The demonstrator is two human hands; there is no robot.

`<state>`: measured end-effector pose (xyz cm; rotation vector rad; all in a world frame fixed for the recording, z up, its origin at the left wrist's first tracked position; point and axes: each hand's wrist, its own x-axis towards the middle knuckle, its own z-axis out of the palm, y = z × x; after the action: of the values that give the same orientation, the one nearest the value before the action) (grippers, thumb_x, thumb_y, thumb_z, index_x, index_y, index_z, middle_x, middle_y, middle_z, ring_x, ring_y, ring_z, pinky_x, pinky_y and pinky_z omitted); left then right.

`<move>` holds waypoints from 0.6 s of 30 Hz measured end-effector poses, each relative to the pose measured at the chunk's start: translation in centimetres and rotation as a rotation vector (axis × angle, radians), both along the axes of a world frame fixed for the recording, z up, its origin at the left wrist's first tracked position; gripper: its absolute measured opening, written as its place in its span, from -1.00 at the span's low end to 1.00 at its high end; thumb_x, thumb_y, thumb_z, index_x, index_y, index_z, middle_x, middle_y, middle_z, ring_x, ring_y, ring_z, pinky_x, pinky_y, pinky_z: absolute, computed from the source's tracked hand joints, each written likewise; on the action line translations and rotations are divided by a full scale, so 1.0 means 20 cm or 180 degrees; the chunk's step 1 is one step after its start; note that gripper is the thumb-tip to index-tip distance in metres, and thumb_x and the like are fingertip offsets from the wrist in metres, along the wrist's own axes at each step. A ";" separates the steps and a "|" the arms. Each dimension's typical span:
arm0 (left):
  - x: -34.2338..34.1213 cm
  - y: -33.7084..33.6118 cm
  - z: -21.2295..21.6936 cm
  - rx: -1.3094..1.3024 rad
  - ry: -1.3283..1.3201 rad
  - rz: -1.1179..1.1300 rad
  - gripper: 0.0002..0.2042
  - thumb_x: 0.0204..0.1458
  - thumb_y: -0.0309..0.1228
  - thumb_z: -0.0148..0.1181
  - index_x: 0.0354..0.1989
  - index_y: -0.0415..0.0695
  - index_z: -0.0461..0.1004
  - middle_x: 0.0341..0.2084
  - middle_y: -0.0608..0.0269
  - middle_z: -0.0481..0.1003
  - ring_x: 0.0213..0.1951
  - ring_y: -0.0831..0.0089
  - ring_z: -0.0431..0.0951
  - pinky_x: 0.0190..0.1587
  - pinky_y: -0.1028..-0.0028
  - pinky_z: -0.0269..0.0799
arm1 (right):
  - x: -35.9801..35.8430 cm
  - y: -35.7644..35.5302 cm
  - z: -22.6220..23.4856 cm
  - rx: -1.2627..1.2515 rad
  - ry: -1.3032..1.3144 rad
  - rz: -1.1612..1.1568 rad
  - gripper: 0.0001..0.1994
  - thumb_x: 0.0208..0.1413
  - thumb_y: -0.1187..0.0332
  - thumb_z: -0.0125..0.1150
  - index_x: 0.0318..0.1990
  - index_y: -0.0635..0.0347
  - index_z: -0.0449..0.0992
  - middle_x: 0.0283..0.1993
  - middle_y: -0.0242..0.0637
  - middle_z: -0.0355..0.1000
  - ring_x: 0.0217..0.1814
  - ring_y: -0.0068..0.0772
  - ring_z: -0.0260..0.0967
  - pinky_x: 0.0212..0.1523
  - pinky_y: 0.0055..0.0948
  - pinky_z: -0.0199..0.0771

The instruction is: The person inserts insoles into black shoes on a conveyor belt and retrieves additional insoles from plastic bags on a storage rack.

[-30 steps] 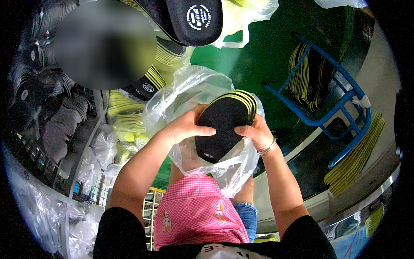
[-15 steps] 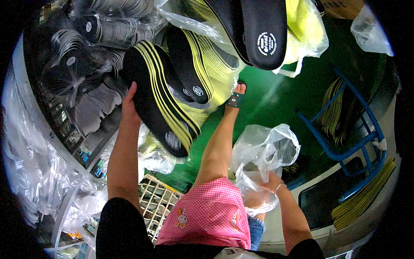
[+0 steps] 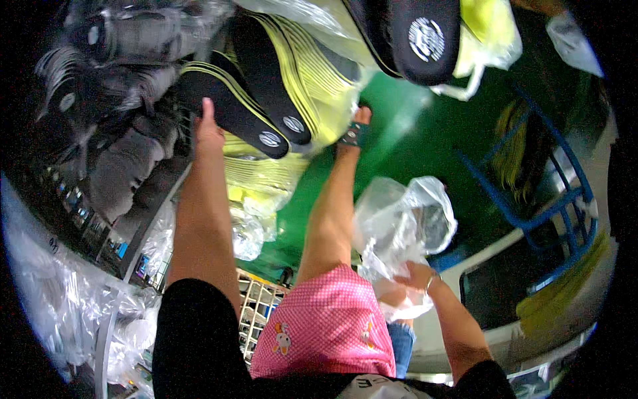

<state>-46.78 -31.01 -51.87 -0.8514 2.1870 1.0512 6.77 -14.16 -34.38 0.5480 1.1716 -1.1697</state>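
My left hand (image 3: 209, 130) is at the edge of black insoles (image 3: 232, 110) with yellow rims. Its thumb shows along the heel or toe end; the other fingers are hidden underneath. Right beside them, more black-and-yellow insoles (image 3: 292, 73) lie nested in a bagged stack. Lower right, my right hand (image 3: 417, 276) grips a clear plastic bag (image 3: 399, 219), crumpled around the fingers, its wide mouth facing up and away.
Bagged grey-black insoles (image 3: 126, 153) crowd the left. Large black insoles (image 3: 425, 40) hang into the top edge. A blue metal frame (image 3: 531, 216) stands at right over a green floor (image 3: 392, 126). A white wire basket (image 3: 259, 309) and plastic bags (image 3: 60, 279) lie lower left.
The insoles at my left hand have swung up and left toward the bagged stack, baring yellow insoles below. My right hand stays low with the bag. The whole view has shifted slightly.
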 end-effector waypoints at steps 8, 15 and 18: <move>-0.01 -0.03 0.00 -0.0679 0.0413 -0.0297 -0.24 -0.24 -0.13 0.26 0.13 -0.10 0.00 0.01 0.15 0.22 -0.02 0.29 0.27 -0.04 0.38 0.20 | -0.13 0.09 0.07 0.0419 -0.0119 -0.1099 -0.45 -0.17 -0.04 0.08 -0.18 0.30 0.34 -0.32 0.05 0.39 -0.24 0.02 0.35 -0.24 -0.25 0.33; 0.11 0.27 0.02 -0.0125 0.0022 -0.0578 -0.39 -0.12 -0.40 0.16 0.10 -0.24 0.01 0.01 0.04 0.20 -0.01 0.22 0.26 -0.02 0.36 0.19 | -0.06 0.04 0.10 0.0636 -0.0166 -0.1176 -0.51 -0.15 0.04 0.09 -0.19 0.29 0.34 -0.38 0.06 0.38 -0.30 0.03 0.34 -0.31 -0.25 0.33; -0.15 -0.11 -0.12 -0.0664 0.0020 -0.0832 -0.36 -0.12 -0.25 0.15 0.09 -0.29 0.02 0.03 -0.08 0.15 0.03 0.11 0.20 0.02 0.29 0.14 | -0.06 -0.01 0.04 0.0907 -0.0251 -0.1764 -0.55 -0.14 0.09 0.09 -0.20 0.30 0.34 -0.39 0.06 0.38 -0.31 0.00 0.35 -0.33 -0.28 0.33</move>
<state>-49.75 -33.15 -54.23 -0.6261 2.3650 0.7100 5.64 -14.28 -33.64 1.1802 1.1594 -1.4348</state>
